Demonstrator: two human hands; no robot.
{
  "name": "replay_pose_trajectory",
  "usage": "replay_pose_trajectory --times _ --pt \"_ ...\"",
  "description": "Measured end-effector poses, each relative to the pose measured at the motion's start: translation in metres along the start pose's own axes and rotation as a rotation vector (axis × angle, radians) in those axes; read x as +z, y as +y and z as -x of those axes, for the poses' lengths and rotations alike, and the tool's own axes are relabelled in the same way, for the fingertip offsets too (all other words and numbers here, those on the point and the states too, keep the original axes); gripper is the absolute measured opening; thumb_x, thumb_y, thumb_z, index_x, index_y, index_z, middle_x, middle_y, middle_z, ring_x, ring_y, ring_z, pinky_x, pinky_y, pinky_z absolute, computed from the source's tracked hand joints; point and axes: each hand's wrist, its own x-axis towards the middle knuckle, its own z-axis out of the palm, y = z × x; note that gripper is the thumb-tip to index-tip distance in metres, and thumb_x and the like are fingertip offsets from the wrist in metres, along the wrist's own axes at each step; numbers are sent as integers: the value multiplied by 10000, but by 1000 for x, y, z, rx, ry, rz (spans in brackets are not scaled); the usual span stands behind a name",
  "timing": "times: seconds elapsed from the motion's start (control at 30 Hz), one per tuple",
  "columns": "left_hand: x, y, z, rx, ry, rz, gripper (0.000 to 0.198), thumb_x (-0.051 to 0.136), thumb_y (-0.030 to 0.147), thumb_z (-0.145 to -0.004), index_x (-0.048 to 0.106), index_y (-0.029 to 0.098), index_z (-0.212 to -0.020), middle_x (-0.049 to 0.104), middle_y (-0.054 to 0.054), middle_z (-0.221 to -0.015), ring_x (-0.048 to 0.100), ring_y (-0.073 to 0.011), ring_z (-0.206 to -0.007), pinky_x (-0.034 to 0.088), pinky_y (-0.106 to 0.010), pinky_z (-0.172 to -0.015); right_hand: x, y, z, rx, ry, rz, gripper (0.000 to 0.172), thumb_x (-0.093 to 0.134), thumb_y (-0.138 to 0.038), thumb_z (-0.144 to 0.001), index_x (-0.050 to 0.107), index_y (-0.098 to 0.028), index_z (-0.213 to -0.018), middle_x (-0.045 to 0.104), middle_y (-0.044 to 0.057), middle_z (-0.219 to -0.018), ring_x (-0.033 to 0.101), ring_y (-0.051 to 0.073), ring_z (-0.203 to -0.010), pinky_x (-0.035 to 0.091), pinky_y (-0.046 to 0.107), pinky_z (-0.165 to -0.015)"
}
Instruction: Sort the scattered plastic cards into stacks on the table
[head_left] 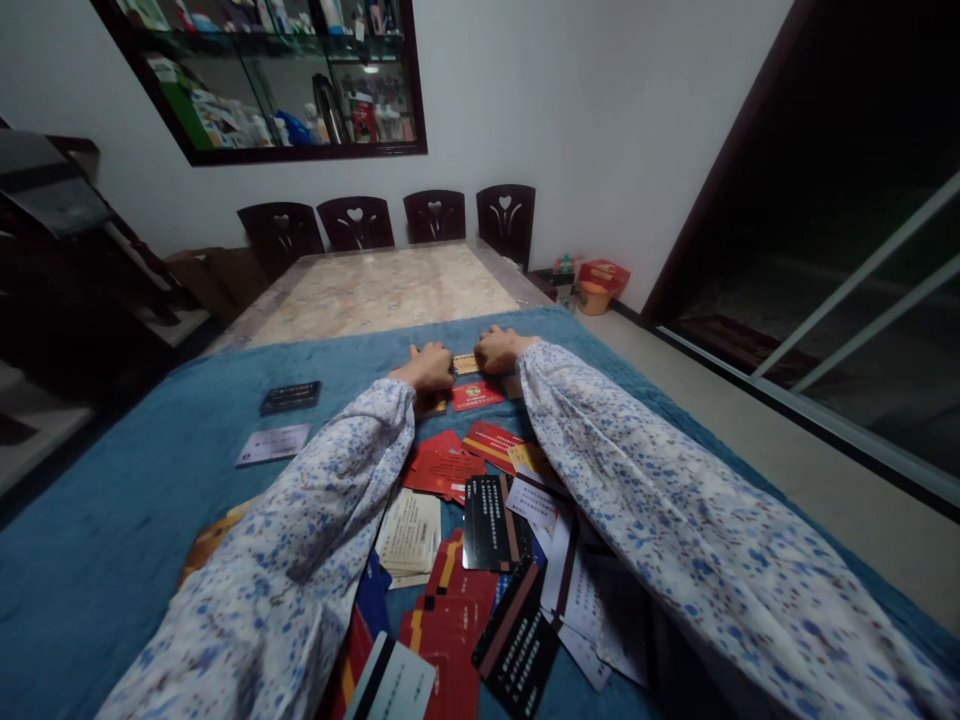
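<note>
Both of my arms reach forward over a blue cloth. My left hand (429,367) is closed, its fingers curled at the left end of a yellow card (466,364). At the card's right end, my right hand (499,350) is curled in the same way; the fingertips of both hands are partly hidden. Just in front of the hands lies a red card (477,395). Nearer to me are loose red cards (444,468), a cream stack (409,532), black striped cards (491,525), white cards (574,580) and dark red cards (448,635), many overlapping.
To the left, a black card stack (290,397) and a pale lilac card (273,444) lie on the blue cloth (112,500). Beyond it, the marble-patterned tabletop (382,285) runs towards several dark chairs (355,222). A red and orange container (600,285) stands on the floor.
</note>
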Motion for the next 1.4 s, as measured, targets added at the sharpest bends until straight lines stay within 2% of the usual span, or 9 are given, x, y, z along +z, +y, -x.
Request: replay_pose_trajectory --times 0.33,0.53,0.7,0.93,1.13,1.3,1.4 --pt "6 -6 -5 35 -8 -17 371 573 275 -838 722 169 -1161 643 -204 -1281 553 -393 -1234 400 -629 -1065 2 6 -2 -4 26 -8 491 636 -247 -774 748 -239 -1252 642 166 -1345 504 379 -1276 465 523 -1007" --pt "1 -4 -2 29 -30 -33 368 566 285 -847 689 172 -1175 629 -197 -1301 533 -378 -1244 385 -628 -1065 3 8 2 -46 57 15 443 624 -266 -784 754 -172 -1197 639 211 -1332 496 394 -1225 461 560 -981" --pt "-3 -3 2 36 -37 -37 365 562 294 -850 678 166 -1172 623 -199 -1304 513 -382 -1265 377 -635 -1071 0 8 8 -48 60 21 456 588 -275 -829 730 -141 -1241 635 230 -1315 492 397 -1241 453 559 -992" --pt "-9 1 11 56 5 -29 371 576 273 -850 663 138 -1184 607 -208 -1317 507 -386 -1281 359 -626 -1090 2 10 13 -39 94 24 412 588 -313 -849 740 -192 -1213 648 194 -1307 506 374 -1251 456 493 -968" --pt "-15 7 20 71 50 -23 356 569 235 -851 677 145 -1177 604 -204 -1319 501 -388 -1276 364 -625 -1085 4 15 21 -68 133 29 402 527 -341 -913 736 -198 -1226 641 186 -1335 491 375 -1259 432 516 -974" --pt "-21 15 31 92 65 -37 365 557 259 -876 666 148 -1207 601 -200 -1338 489 -371 -1293 365 -609 -1081 2 18 33 -81 160 41 428 607 -308 -880 719 -204 -1279 653 179 -1342 493 368 -1254 425 462 -946" --pt "-23 20 36 103 88 -51 360 549 262 -888 661 167 -1216 603 -184 -1347 482 -350 -1298 346 -593 -1097 2 19 44 -86 177 33 369 629 -273 -879 743 -214 -1225 690 152 -1305 526 339 -1221 423 404 -909"
